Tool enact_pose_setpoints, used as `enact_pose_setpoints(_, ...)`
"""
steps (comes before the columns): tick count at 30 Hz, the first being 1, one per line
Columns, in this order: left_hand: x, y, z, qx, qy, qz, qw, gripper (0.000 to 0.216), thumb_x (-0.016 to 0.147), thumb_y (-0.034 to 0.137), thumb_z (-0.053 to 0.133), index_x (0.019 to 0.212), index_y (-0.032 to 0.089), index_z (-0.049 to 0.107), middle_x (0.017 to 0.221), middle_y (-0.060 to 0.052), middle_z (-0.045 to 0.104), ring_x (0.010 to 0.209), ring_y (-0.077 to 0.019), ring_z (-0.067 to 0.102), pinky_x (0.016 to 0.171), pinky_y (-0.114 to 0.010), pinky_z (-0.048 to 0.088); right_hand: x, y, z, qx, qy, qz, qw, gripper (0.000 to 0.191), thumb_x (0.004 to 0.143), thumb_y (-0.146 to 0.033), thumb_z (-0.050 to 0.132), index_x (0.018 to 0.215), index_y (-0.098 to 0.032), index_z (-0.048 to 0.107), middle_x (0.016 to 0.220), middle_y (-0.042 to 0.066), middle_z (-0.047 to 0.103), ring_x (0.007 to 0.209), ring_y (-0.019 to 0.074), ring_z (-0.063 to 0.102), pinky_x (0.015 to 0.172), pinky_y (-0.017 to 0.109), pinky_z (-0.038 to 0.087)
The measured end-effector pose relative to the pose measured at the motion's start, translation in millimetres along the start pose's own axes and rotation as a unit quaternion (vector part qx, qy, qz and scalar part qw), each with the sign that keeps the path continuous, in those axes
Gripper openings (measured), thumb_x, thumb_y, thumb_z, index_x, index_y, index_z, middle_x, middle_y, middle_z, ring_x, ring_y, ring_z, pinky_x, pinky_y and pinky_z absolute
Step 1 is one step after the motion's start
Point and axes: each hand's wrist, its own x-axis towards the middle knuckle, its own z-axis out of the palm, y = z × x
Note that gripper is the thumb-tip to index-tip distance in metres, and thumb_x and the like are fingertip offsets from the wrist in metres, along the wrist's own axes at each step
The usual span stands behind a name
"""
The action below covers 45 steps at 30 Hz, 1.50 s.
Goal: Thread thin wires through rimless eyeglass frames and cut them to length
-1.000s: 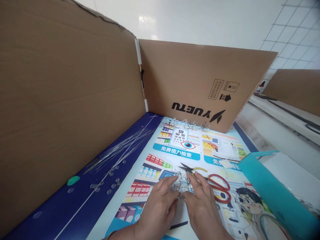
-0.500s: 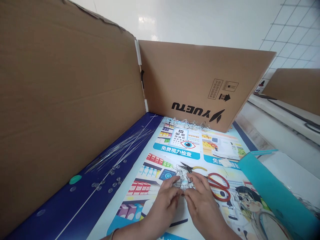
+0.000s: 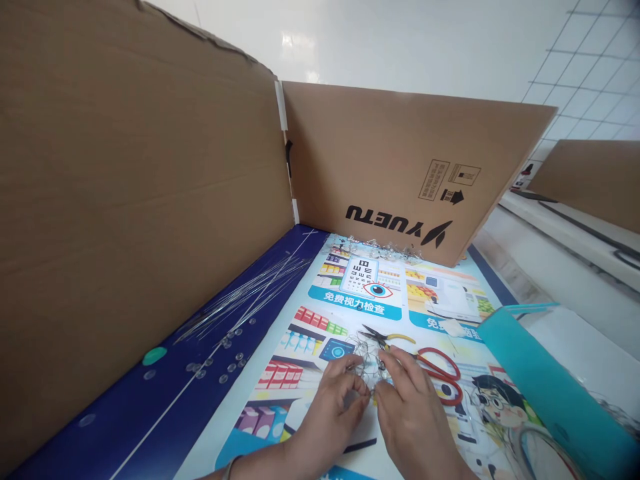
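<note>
Between my fingertips is a tangle of thin wire with clear beads, low over the printed mat. My left hand pinches its near left side with curled thumb and forefinger. On the right side, my right hand has its thumb and fingers closed on the same piece. The fingers hide parts of the wire. Just beyond the right fingertips lie pliers with dark jaws and a yellow handle. Red-handled scissors rest to the right of that hand, partly covered by it.
Cardboard panels stand at the left and back. Straight wires and loose clear beads lie on the blue strip, near a green disc. Beaded wire pieces line the back panel. A teal box sits at right.
My hands have shifted slightly; the thumbs are a little farther apart, and more of the wire tangle shows between them. The view has moved slightly.
</note>
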Motion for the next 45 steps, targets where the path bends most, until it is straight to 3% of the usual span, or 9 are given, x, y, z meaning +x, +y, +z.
enact_pose_setpoints(6,-0.4,1.0,-0.3,0.005,0.005,0.001,1.0,0.013,0.076,0.007,0.054,0.073,0.018,0.061,0.117,-0.01,0.051,0.115,-0.0233,0.046,0.097,-0.042,0.037,-3.2,-0.4,4.9,-0.049,0.018,-0.043,0.998,0.015,0.082,-0.01,0.047,0.084,-0.016,0.06,0.126,0.01,0.051,0.124,0.0296,0.034,0.094,0.047,0.034)
enact_pose_setpoints(13,0.5,-0.1,-3.8,0.0,0.002,0.04,0.999,0.022,0.08,0.007,0.045,0.077,0.019,0.063,0.109,-0.008,0.058,0.109,-0.0209,0.051,0.093,-0.038,0.042,-3.2,-0.2,8.1,0.027,0.012,0.025,0.999,0.018,0.082,-0.012,0.047,0.083,-0.02,0.063,0.125,0.005,0.051,0.124,0.0278,0.034,0.098,0.047,0.034)
enact_pose_setpoints(22,2.6,-3.4,-5.3,0.008,0.032,0.103,0.994,0.028,0.073,-0.002,0.042,0.075,0.019,0.06,0.093,-0.004,0.061,0.088,-0.0153,0.058,0.079,-0.028,0.049,2.5,-0.7,4.3,0.045,0.022,0.024,0.998,0.02,0.082,-0.009,0.046,0.082,-0.019,0.064,0.12,0.008,0.053,0.12,0.0286,0.036,0.095,0.049,0.038)
enact_pose_setpoints(28,5.3,-9.3,-3.2,0.026,0.046,0.126,0.991,0.029,0.074,0.0,0.045,0.08,0.02,0.064,0.092,-0.004,0.061,0.087,-0.0154,0.059,0.077,-0.028,0.051,1.5,-3.8,5.1,0.038,0.057,0.047,0.997,0.021,0.081,-0.011,0.047,0.08,-0.021,0.065,0.125,0.006,0.051,0.122,0.0306,0.034,0.093,0.051,0.037)
enact_pose_setpoints(34,5.9,-8.0,-2.6,0.041,0.054,0.126,0.99,0.027,0.075,-0.001,0.047,0.078,0.019,0.065,0.091,-0.004,0.062,0.086,-0.0148,0.06,0.077,-0.027,0.051,-1.4,-5.9,10.2,0.043,0.048,0.06,0.996,0.023,0.081,-0.009,0.045,0.079,-0.021,0.065,0.128,0.005,0.049,0.124,0.031,0.03,0.094,0.052,0.035)
enact_pose_setpoints(45,4.3,-7.4,-6.1,0.074,0.017,0.153,0.985,0.032,0.077,-0.003,0.045,0.088,0.02,0.065,0.097,-0.005,0.06,0.09,-0.0144,0.059,0.08,-0.025,0.05,2.0,-5.6,6.1,0.08,0.009,0.086,0.993,0.022,0.076,-0.007,0.045,0.069,-0.021,0.061,0.13,0.003,0.046,0.125,0.031,0.026,0.092,0.054,0.036)
